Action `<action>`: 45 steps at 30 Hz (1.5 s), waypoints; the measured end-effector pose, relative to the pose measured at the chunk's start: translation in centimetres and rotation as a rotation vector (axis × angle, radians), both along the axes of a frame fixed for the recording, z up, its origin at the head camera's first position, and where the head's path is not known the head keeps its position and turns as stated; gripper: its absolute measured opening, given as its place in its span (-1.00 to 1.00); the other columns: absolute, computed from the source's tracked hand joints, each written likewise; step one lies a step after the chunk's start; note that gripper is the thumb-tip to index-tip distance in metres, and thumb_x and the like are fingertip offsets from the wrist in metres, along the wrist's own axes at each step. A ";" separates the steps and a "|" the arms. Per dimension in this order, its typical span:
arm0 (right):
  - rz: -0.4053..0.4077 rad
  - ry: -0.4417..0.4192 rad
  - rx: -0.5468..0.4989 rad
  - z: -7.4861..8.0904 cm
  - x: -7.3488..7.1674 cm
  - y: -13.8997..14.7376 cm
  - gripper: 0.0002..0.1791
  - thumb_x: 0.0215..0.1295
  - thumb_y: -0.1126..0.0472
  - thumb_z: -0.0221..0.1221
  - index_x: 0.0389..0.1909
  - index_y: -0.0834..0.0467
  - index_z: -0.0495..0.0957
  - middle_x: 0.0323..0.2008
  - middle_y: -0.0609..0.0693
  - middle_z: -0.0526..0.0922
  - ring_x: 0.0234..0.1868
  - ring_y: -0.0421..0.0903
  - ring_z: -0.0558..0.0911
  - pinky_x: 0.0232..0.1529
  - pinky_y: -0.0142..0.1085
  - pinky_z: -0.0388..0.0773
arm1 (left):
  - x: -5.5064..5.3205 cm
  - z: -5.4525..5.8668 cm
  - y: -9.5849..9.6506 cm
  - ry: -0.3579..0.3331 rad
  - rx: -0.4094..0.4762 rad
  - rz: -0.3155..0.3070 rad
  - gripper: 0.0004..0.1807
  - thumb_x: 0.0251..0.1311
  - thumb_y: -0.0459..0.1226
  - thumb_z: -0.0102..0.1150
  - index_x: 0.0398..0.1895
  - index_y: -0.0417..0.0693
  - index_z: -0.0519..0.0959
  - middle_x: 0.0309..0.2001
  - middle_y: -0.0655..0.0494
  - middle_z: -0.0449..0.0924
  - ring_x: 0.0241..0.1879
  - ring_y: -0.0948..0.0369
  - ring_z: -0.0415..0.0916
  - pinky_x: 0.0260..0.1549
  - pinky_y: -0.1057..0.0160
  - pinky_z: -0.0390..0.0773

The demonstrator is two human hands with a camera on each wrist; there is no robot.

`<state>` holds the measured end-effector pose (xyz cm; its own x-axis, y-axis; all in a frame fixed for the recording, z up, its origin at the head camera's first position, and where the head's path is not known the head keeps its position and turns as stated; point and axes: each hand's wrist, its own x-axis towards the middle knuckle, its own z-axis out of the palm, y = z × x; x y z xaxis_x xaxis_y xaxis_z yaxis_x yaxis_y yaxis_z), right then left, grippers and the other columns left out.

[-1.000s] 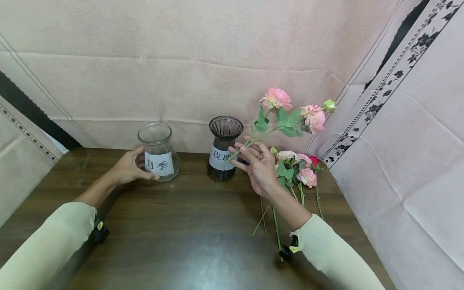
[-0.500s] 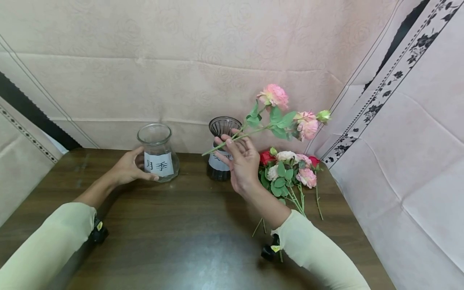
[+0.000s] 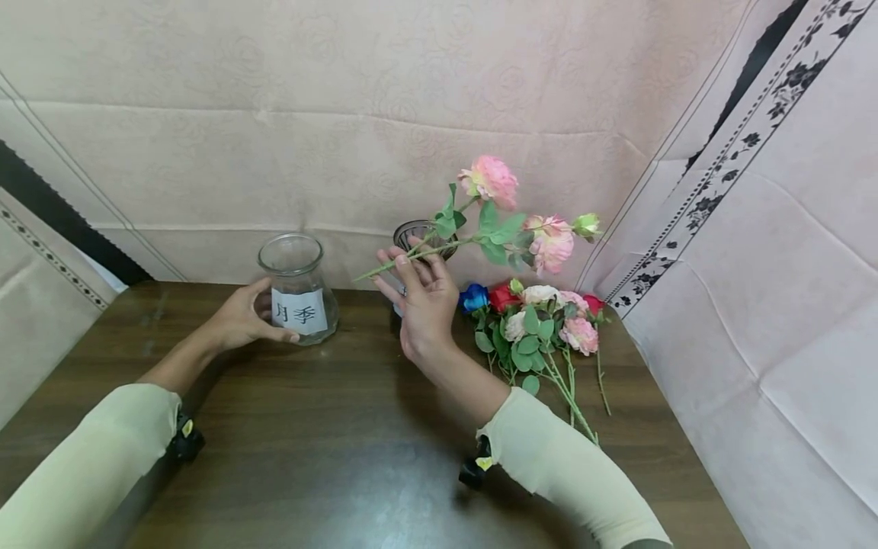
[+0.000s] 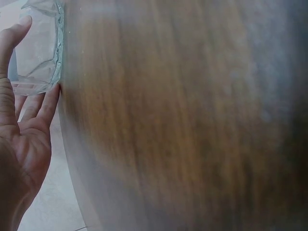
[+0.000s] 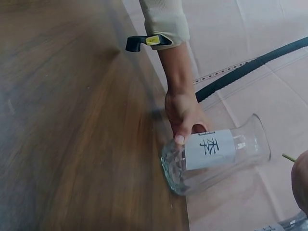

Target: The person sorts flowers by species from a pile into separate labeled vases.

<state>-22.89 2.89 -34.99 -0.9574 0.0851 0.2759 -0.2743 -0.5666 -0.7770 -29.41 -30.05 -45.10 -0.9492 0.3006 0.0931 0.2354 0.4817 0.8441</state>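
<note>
My left hand [image 3: 240, 316] grips the lower part of a clear glass vase [image 3: 291, 263] with a white label bearing dark characters, upright at the table's back left. In the left wrist view the fingers and thumb wrap around the vase base [image 4: 38, 53]. My right hand [image 3: 428, 305] pinches the green stem of a pink flower spray [image 3: 490, 183] with two blooms, a bud and leaves. Its cut end points left toward the clear vase, while the blooms lean right. Behind this hand stands a dark ribbed glass vase [image 3: 411, 229], mostly hidden.
To the right on the brown wooden table [image 3: 309, 457] lies a pile of flowers: a blue rose [image 3: 473, 297], a red rose [image 3: 504, 297], and white and pink blooms [image 3: 579, 335], stems toward the front. A pale cloth [image 3: 343, 152] hangs directly behind the table.
My right hand has carried the pink flower spray leftward, passing in front of the dark vase toward the clear one. My left hand stays on the clear vase. The blue rose has come into view.
</note>
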 end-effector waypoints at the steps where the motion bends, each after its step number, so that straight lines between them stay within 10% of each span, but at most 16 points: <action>1: 0.000 0.003 0.000 0.1 0.0 -0.3 -0.52 0.73 0.33 0.19 0.55 0.29 0.48 0.16 0.18 0.85 0.34 0.20 0.81 0.32 0.21 0.75 | 0.0 0.0 0.0 -0.005 0.001 -0.002 0.31 0.00 -0.35 0.84 0.79 -0.14 0.18 0.49 -0.30 0.56 0.42 -0.05 0.63 0.18 0.57 0.62; 16: -0.006 0.048 -0.067 0.9 -1.2 -4.5 -0.66 0.68 0.38 0.24 0.36 0.17 0.65 0.01 0.00 0.87 0.14 -0.06 0.89 0.25 0.09 0.80 | 0.0 0.0 -0.1 -0.040 0.031 -0.014 0.31 0.01 -0.40 0.82 0.80 -0.14 0.15 0.49 -0.31 0.57 0.43 -0.18 0.62 0.15 0.49 0.69; 32: -0.065 0.028 -0.025 0.7 -2.9 -8.1 -0.62 0.66 0.41 0.24 0.40 0.35 0.57 0.21 0.44 0.77 0.27 0.25 0.84 0.24 0.07 0.82 | 0.0 0.0 0.0 -0.036 0.067 -0.019 0.36 -0.01 -0.44 0.81 0.82 -0.16 0.11 0.45 -0.42 0.59 0.10 0.50 0.69 0.11 0.44 0.72; 45: -0.221 0.040 0.508 0.1 -3.4 -9.1 -0.62 0.72 0.26 0.23 0.42 0.24 0.51 0.02 0.19 0.91 0.12 0.03 0.82 0.24 -0.38 0.70 | 0.0 0.0 0.0 -0.039 0.053 -0.016 0.36 0.01 -0.42 0.81 0.84 -0.12 0.10 0.45 -0.38 0.58 0.09 0.52 0.67 0.10 0.42 0.74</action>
